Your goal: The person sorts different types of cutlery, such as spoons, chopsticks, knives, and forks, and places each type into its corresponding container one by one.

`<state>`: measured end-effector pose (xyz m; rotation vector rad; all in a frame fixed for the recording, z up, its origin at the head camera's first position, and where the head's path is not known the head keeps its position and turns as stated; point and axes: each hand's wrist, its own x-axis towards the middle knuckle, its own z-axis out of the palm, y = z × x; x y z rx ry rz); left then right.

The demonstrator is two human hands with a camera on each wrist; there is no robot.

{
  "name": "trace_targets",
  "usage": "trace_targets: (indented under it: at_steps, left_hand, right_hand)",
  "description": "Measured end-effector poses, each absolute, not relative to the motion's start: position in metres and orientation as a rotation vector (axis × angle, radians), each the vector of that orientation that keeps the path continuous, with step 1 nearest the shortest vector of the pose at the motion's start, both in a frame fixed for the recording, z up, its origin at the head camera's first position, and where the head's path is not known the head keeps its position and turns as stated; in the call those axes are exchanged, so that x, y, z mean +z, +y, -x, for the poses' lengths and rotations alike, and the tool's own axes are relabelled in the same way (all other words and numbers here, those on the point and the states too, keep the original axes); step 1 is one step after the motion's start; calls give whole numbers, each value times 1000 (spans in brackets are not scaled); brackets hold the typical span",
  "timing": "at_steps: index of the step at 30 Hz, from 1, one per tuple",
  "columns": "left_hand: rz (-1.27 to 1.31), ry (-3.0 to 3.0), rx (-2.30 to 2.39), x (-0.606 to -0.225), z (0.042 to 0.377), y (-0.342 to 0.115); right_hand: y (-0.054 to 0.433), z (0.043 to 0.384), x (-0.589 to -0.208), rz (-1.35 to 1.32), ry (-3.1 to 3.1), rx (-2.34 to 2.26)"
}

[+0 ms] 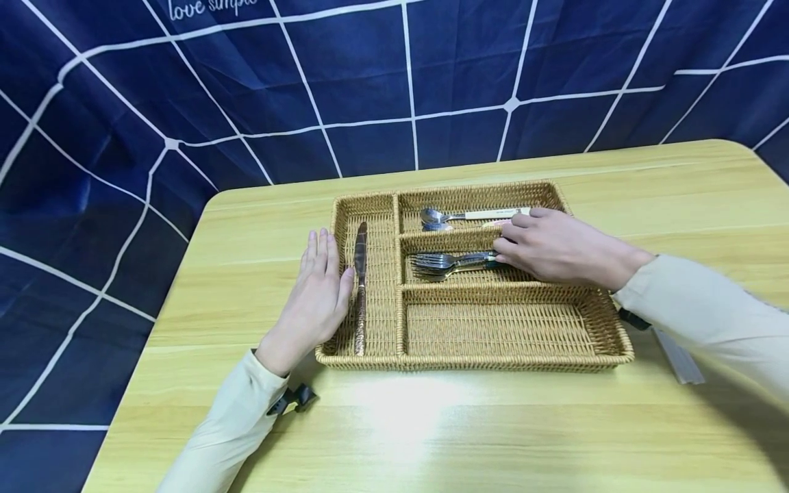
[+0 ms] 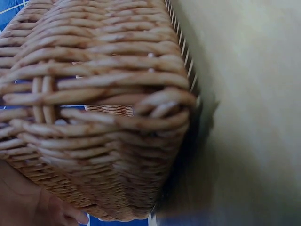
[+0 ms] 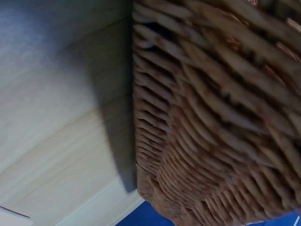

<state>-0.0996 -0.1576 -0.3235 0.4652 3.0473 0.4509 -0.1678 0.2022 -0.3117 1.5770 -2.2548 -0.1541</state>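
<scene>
A woven cutlery basket (image 1: 511,361) with several compartments lies on the table. My left hand (image 1: 316,294) rests along its left rim, fingers straight; in the left wrist view, part of that hand (image 2: 30,202) shows beside the wicker wall (image 2: 127,155). Over the middle compartment, my right hand (image 1: 555,248) has its fingers curled at the handle ends of the forks (image 1: 439,261) and pinches a fork there; its fingertips are partly hidden. Only the wicker side (image 3: 202,155) shows in the right wrist view, not the hand.
A table knife (image 1: 361,274) lies lengthwise in the left compartment. Spoons (image 1: 431,216), one with a white handle, lie in the back compartment. A pale flat strip (image 1: 678,356) is on the table under the right sleeve. A dark blue curtain (image 1: 456,82) hangs behind the table.
</scene>
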Motion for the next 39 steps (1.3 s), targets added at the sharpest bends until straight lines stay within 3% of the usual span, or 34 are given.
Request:
trace_targets:
  at_steps: [17,28,39]
  left_hand:
    - [-441,3047,486,-325,99,-158]
    - [-437,3049,495,-325,99,-155]
    - [-407,3049,517,-325,98,-156]
  right_hand:
    - [201,171,-316,-1544,-2321,-299]
    - [211,173,-316,-1556,-2271,-71]
    - [275,143,-292,-1156,-2405,135]
